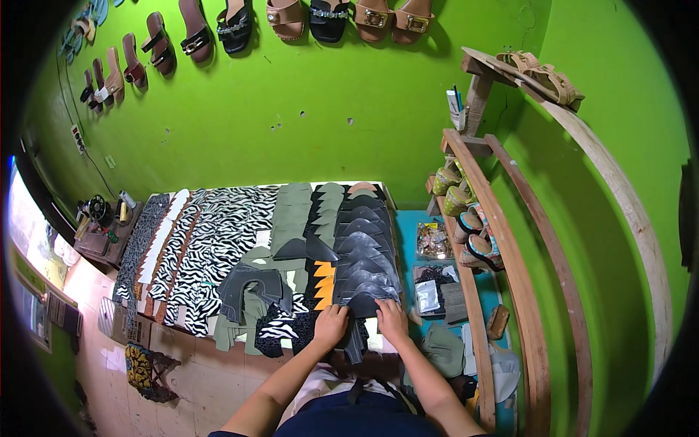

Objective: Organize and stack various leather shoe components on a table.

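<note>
At the near right edge of the table, a black curved shoe-upper piece (362, 304) lies between my hands. My left hand (331, 325) is closed at its left edge, and my right hand (392, 320) is closed at its right edge. Just beyond, overlapping black and grey curved pieces (360, 255) run away from me in a column. Orange pointed pieces (325, 284) show to the left of that column. More dark strips (354, 342) hang below my hands over the table edge. A loose pile of dark grey curved pieces (251, 291) rests farther left.
Rows of zebra-print pieces (226, 233), olive pieces (291, 211) and white pieces (166, 244) cover the table. A wooden rack (502, 269) with sandals stands at the right. Bags of small parts (435, 240) sit on a blue-green surface. Sandals (233, 29) hang along the green wall.
</note>
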The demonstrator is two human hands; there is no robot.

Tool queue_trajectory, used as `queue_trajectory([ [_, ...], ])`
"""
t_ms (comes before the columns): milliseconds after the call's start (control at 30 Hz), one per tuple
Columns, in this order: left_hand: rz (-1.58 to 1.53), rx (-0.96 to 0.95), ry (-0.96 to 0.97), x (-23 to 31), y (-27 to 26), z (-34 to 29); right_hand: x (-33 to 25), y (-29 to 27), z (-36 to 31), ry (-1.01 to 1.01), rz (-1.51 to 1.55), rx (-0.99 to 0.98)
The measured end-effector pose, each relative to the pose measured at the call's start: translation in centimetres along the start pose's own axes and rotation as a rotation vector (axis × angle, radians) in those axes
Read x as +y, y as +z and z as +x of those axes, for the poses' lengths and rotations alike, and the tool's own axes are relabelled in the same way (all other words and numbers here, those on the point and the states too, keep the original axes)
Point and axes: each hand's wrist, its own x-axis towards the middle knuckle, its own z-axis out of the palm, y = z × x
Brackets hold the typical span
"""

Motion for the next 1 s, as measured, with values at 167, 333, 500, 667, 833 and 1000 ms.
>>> queue_trajectory([
  [167,0.072,0.125,0.058,0.2,0.2,-0.4,0.2,0.3,-0.2,0.016,-0.031,0.012],
  [333,-0.037,0.072,0.038,0.4,0.7,-0.9,0.2,0.5,-0.2,0.019,-0.069,0.002],
  [500,-0.053,0.073,0.014,0.8,0.4,-0.8,-0.6,0.3,-0.3,0.050,-0.120,-0.024],
  [667,-0.018,0.099,0.072,2.0,0.2,-0.6,-1.0,0.2,-0.6,-0.091,-0.258,-0.007],
  [833,0.102,-0.086,0.125,1.5,2.5,-1.5,-1.3,1.0,-1.5,-0.128,-0.312,-0.167],
  [1000,0.123,-0.165,0.101,1.5,3.2,-1.6,-0.6,1.6,-2.0,-0.125,-0.343,-0.236],
])
